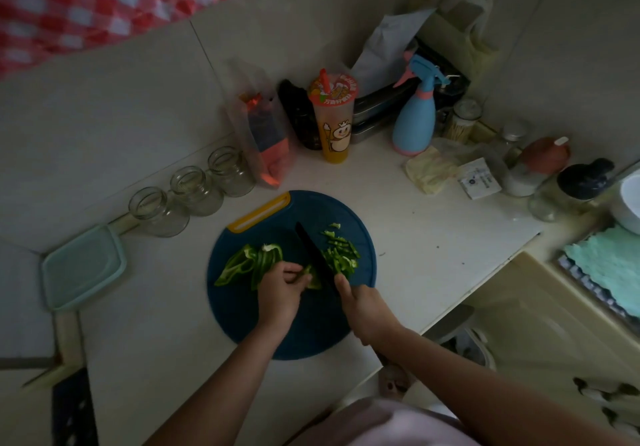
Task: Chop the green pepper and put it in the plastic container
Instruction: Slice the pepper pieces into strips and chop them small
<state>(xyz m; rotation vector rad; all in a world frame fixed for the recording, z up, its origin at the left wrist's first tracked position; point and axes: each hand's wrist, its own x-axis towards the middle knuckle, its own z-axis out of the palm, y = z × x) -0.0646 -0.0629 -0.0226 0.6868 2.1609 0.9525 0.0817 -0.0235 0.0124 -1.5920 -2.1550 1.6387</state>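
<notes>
In the head view, a person is standing at a pale countertop (pixel 415 237) with a round dark-blue cutting board (pixel 311 328) lying in front of them.

The left hand (pixel 280 289) is resting on the board with its fingers curled, pinning a piece of green pepper (pixel 313 281) just left of the blade. The fingertips are lying close beside the knife.

The right hand (pixel 360 307) is gripping the handle of a black-bladed knife (pixel 313 253), its fingers wrapped round it. The blade is pointing away from the person and slightly left, and its tip is reaching toward the board's yellow handle slot (pixel 259 211).

Larger uncut pepper strips (pixel 247 262) are lying on the board to the left of the left hand. A loose heap of chopped pepper bits (pixel 341 255) is lying on the board to the right of the blade, just beyond the right hand.

The plastic container (pixel 83 265), with a pale green lid on it, is sitting at the countertop's left edge, well apart from the board. Three empty glass jars (pixel 194 191) are standing in a row between the container and the board's far side.
</notes>
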